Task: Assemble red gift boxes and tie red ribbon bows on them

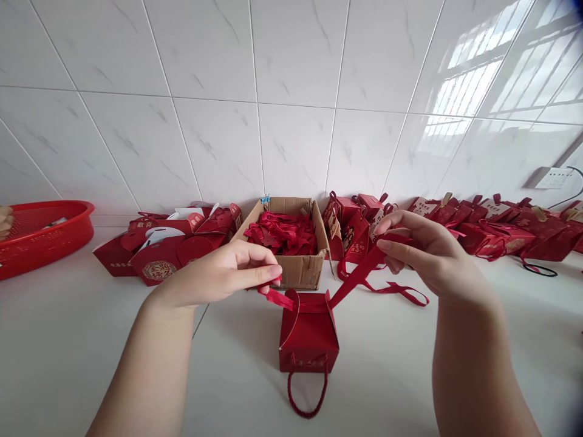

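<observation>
A small red gift box point(310, 334) stands on the white counter in front of me, its rope handle point(308, 414) hanging toward me. A red ribbon point(357, 276) runs through the top of the box and comes out on both sides. On the left, the fingers of my left hand point(223, 273) are closed on one short end of it. My right hand point(421, 252) pinches the longer end, pulled up and to the right. The ribbon's loose tail seems to trail onto the counter behind, below my right hand.
Behind the gift box, a cardboard box point(300, 271) holds a heap of red ribbons point(285, 233). Several red boxes point(159, 258) stand at left beside a red plastic basket point(68, 233). More boxes with ribbons point(496, 237) line the wall at right, near a black cable point(540, 268).
</observation>
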`<state>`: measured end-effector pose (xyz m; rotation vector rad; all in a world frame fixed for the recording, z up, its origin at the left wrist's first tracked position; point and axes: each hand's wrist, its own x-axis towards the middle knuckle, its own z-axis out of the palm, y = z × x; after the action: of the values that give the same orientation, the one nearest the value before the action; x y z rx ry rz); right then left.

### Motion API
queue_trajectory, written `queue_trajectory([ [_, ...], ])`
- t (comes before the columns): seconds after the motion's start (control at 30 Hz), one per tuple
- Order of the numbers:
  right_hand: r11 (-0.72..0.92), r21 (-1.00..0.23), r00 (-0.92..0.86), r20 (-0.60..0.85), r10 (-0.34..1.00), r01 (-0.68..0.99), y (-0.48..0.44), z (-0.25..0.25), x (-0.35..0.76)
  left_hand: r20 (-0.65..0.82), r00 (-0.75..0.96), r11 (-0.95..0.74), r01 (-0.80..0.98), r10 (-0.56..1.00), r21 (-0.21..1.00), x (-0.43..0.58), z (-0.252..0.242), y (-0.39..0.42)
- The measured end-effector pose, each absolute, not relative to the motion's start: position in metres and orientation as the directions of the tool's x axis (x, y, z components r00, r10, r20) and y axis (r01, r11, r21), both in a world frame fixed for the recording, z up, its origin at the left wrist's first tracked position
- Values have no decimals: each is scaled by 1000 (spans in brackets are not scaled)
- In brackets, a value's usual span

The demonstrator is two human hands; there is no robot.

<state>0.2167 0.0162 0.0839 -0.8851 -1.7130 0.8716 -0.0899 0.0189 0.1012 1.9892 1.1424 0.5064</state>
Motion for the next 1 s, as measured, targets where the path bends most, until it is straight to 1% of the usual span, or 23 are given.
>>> queue_trajectory([
  [0.1,473,-869,-278,424,862,142,16,84,215,82,531,-346,420,843,839,-93,103,16],
  [0.2,474,-873,-300,426,854,110,15,83,213,165,512,-379,347,843,858,-93,102,15],
  [0.33,464,-886,-337,442,831,-18,19,82,211,260,474,-383,184,841,905,-91,101,17],
  [0.4,438,-892,-354,448,821,-113,24,81,211,278,459,-361,101,844,927,-90,100,19],
  [0.5,368,-895,-359,440,823,-253,31,79,211,284,435,-335,42,854,941,-91,97,22],
  [0.57,349,-886,-384,450,806,-307,33,79,211,302,414,-334,5,859,943,-91,95,24],
  [0.63,354,-876,-414,470,780,-327,33,78,209,310,417,-324,-39,854,945,-91,93,26],
  [0.77,348,-881,-411,460,787,-321,31,78,205,300,441,-310,-52,846,949,-89,92,28],
  [0.9,335,-898,-384,428,818,-286,29,76,200,355,381,-375,-24,854,927,-87,91,28],
  [1.0,360,-885,-338,449,827,-295,28,75,195,344,329,-366,5,879,931,-84,91,24],
])
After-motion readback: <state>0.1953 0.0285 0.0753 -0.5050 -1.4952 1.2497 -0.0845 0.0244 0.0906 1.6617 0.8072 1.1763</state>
